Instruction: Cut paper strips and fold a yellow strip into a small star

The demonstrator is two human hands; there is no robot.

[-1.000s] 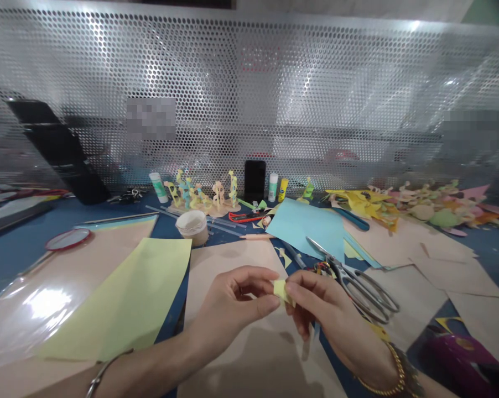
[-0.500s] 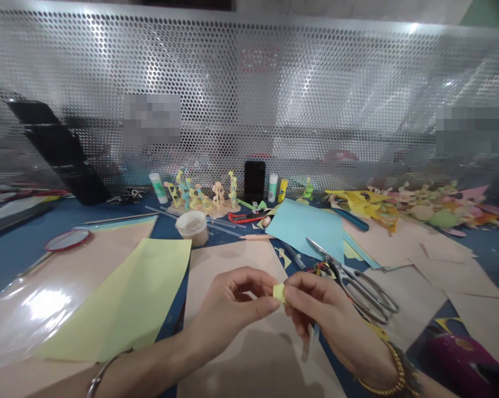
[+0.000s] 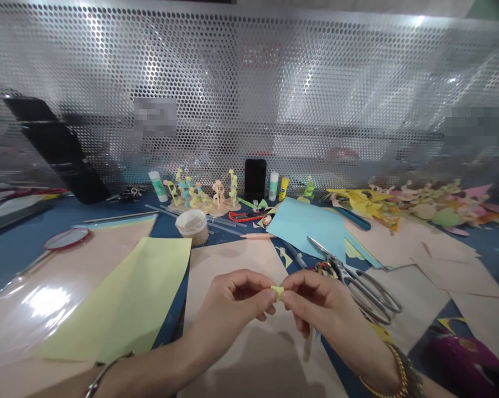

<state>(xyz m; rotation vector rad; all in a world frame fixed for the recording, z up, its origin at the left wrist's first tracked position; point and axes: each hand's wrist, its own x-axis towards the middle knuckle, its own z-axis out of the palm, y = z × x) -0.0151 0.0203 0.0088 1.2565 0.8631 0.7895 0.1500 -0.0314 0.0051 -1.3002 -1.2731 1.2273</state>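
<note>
Plainly, from my head view, my left hand (image 3: 227, 307) and right hand (image 3: 334, 312) meet in front of me, with the fingers (image 3: 251, 278) of each drawn into a pinch, thumb against forefinger, on a small piece of yellow paper (image 3: 277, 291). That piece sits between my fingertips, folded or bent, above the pinkish sheet (image 3: 224, 262) on the blue counter (image 3: 62, 213). A pale stick-like thing (image 3: 307, 348) hangs below my right hand; I can't tell whether my other fingers have hold of it. Left of my left hand lies a large yellow sheet (image 3: 125, 298), partly over a shiny clear sleeve (image 3: 9, 320). Just beyond my right hand are the scissors (image 3: 363, 287), their blades reaching onto a blue sheet (image 3: 310, 224). Farther off, a white cup (image 3: 192, 228) stands near little paper figures (image 3: 216, 202) on a flat base, and a red cutter (image 3: 243, 217) lies close to them. Behind, a dark phone (image 3: 255, 176) stands upright near a perforated metal panel (image 3: 216, 83), just beside a white glue stick (image 3: 273, 188) and a yellow one.
</note>
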